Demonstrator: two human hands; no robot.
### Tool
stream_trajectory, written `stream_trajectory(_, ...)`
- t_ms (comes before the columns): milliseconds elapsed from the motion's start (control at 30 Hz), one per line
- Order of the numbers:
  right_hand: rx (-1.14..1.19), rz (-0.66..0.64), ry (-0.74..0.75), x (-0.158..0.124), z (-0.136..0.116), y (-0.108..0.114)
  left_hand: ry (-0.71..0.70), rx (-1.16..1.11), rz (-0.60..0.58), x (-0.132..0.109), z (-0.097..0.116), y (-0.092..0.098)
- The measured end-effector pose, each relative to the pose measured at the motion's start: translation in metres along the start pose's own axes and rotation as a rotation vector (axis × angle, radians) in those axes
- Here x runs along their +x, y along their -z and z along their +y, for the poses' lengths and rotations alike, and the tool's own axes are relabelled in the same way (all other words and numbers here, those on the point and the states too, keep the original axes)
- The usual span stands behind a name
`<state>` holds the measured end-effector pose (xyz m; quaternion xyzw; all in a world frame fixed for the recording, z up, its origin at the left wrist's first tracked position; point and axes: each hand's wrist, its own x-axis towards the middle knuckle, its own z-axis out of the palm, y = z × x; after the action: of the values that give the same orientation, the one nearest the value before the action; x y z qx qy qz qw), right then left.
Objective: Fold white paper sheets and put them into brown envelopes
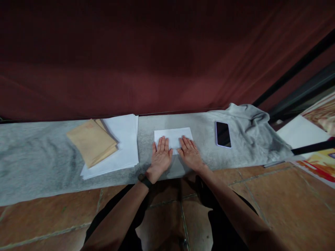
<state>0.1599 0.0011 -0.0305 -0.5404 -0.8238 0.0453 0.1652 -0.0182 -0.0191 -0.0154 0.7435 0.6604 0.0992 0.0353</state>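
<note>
A white sheet of paper point(173, 134), small and perhaps folded, lies flat on the grey cloth in front of me. My left hand point(161, 153) rests palm down on its left part, fingers stretched out and pointing away from me. On the right part lies my right hand point(190, 152), also flat with the fingers extended. Both hands cover much of the paper's near edge. Neither hand grips anything. A dark watch point(145, 180) is on my left wrist.
To the left, brown envelopes point(91, 143) lie on a stack of larger white paper point(125, 139). A phone point(223, 134) is to the right, near the bunched grey cloth point(246, 122). A dark red curtain point(157, 62) hangs behind; printed sheets point(318, 164) and black bars are far right.
</note>
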Motion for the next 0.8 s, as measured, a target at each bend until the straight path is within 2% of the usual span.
stream_trajectory(200,-0.039,0.036,-0.037,-0.003,0.009,0.001,0.153,-0.004,0.037,0.005,-0.017,0.015)
stream_trajectory(400,-0.052,0.043,-0.056,-0.003,0.005,0.001,0.233,-0.174,0.033,0.019,-0.025,0.032)
stream_trajectory(667,-0.022,0.038,-0.069,-0.001,0.004,0.001,0.411,-0.557,0.043,0.030,-0.044,0.032)
stream_trajectory(800,0.005,-0.007,-0.054,-0.001,0.001,0.005,0.480,-0.917,0.078,0.033,-0.045,0.026)
